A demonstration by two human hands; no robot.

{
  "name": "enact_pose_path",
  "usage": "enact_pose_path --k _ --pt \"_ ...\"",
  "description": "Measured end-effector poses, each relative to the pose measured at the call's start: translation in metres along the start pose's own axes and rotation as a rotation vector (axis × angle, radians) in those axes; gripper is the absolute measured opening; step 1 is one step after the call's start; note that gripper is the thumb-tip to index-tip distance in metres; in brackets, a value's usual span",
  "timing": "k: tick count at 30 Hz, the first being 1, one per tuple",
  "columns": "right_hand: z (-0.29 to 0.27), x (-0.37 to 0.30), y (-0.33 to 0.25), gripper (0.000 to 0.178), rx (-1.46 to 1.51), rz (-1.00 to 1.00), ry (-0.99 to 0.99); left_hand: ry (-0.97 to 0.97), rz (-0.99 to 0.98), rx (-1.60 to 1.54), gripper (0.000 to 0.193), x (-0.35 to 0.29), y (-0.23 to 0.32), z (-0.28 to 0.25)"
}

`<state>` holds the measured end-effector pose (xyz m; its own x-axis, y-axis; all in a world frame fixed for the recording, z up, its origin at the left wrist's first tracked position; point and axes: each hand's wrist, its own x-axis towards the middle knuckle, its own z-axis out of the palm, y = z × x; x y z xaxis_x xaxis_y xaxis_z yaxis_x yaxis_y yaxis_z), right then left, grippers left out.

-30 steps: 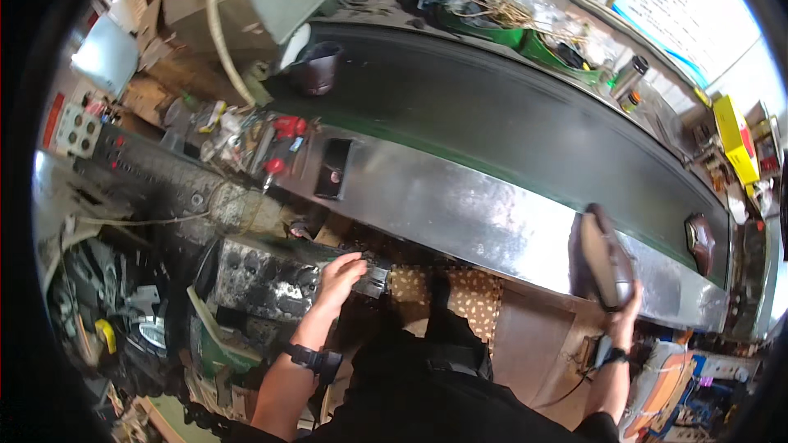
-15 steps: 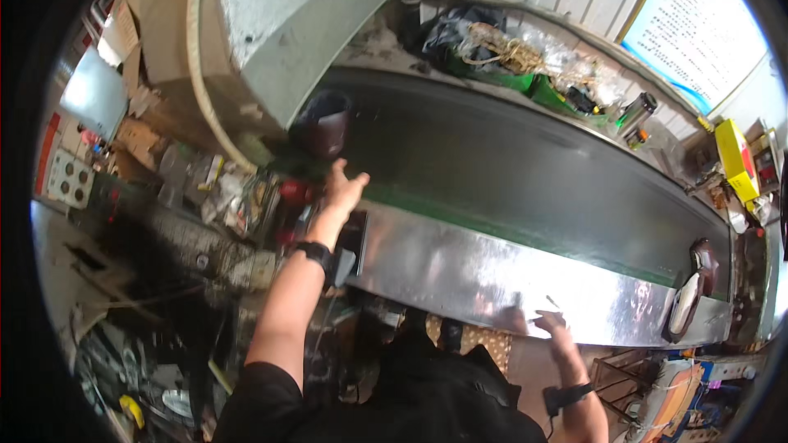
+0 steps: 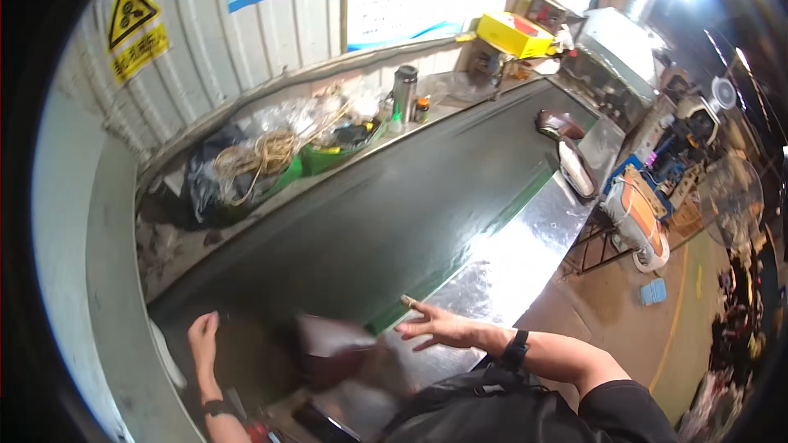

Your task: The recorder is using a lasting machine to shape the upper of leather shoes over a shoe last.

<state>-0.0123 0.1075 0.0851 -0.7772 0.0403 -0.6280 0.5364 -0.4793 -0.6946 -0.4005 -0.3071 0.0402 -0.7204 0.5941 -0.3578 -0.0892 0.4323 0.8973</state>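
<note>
A dark red thing [image 3: 328,353] with a paler patch lies on or just above the dark conveyor belt [image 3: 361,205] near me, too smeared by motion to name. To its left, my left hand [image 3: 203,344] hangs over the belt's near end, fingers loosely bent and apparently holding nothing. Right of the blurred thing, my right hand [image 3: 435,326] is open above the green belt edge, fingers spread. Whether either hand touches the thing cannot be made out. Farther along stand a dark red shoe [image 3: 560,124] and another with a pale side [image 3: 577,168].
A shiny metal ledge [image 3: 513,267] runs along the belt's near side. Behind the belt lie a coil of twine [image 3: 275,152], plastic bags, a steel flask [image 3: 405,92] and a yellow box [image 3: 515,34]. A pale machine housing [image 3: 115,295] stands at left; a fan [image 3: 730,201] at right.
The view has swung right. The dark red thing has come from beside the housing to between my hands. My right hand has moved from the metal ledge's near edge to the green belt edge.
</note>
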Motion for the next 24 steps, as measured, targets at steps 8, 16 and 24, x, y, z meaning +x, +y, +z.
enact_pose_path --k 8,16,24 --pt "-0.005 0.039 0.025 0.087 0.327 -0.034 0.345 1.025 -0.509 0.487 0.096 -0.043 -0.215 -0.193" --pt "-0.05 -0.023 0.014 0.098 0.713 -0.171 0.178 1.209 -0.598 0.663 0.086 -0.063 -0.231 -0.129" --pt "-0.083 -0.084 0.068 0.095 0.766 -0.225 -0.002 0.841 -0.588 0.834 0.09 -0.081 -0.072 0.024"
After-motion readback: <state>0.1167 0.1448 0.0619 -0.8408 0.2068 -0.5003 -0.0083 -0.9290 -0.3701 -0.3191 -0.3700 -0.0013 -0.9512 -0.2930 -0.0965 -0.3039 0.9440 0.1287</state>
